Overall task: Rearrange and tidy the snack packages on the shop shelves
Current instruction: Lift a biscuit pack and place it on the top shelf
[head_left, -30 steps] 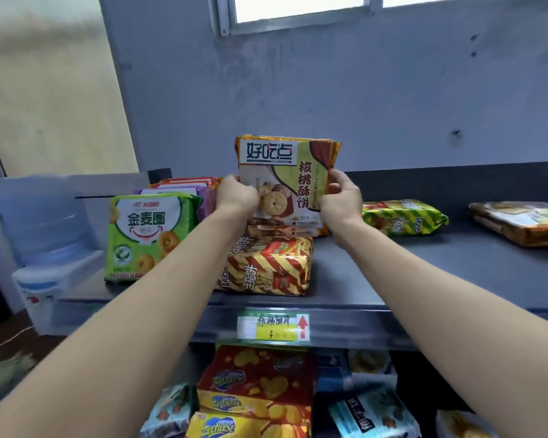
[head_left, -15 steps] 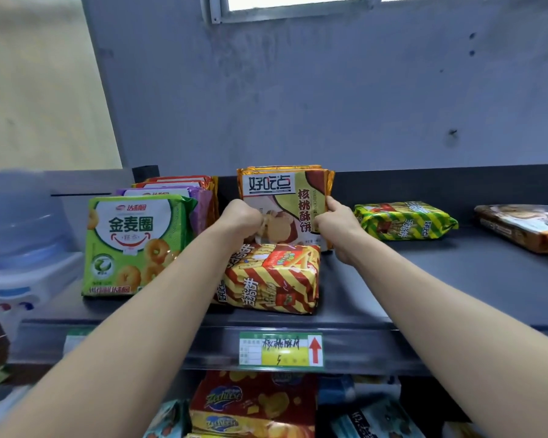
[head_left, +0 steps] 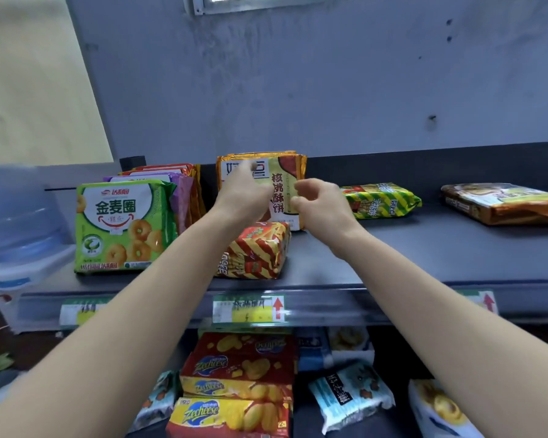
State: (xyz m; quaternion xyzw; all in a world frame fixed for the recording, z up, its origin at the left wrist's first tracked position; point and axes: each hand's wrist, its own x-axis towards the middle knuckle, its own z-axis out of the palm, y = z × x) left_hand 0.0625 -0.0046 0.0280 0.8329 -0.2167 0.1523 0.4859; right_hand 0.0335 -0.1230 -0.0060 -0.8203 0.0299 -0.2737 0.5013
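**Item in hand:** walnut-biscuit pack (head_left: pixel 287 197), upright at the back of top shelf (head_left: pixel 424 248), at 12 o'clock from red-and-yellow striped pack (head_left: pixel 257 251).

**Hands:**
- Left hand (head_left: pixel 242 194) on the front face, fingers reaching up and blurred; spread or together, cannot tell.
- Right hand (head_left: pixel 318 202) at the 3 o'clock edge, fingers loosely curled, pinching nothing visible.

**Method, as judged:** square the lower edge against the shelf back, press the face flat, and let go only once standing unaided. Keep wrists off the striped pack below.

**Count, top shelf:**
- Walnut-biscuit packs: several behind the front one, number unclear.
- Green ring-biscuit pack (head_left: pixel 124 226): one, at 9 o'clock.
- Purple pack (head_left: pixel 184 194) and orange packs (head_left: pixel 198 191): behind the green one, uncounted.
- Red-and-yellow striped: one, lying flat.
- Green-and-yellow striped pack (head_left: pixel 382 200): one, at 3 o'clock.
- Brown pack (head_left: pixel 500 203): one, far 3 o'clock.

**Count, elsewhere:**
- Price labels (head_left: pixel 249 308) on the rail: three.
- Zecheese packs (head_left: pixel 234 358) on the lower shelf, 6 o'clock: three.
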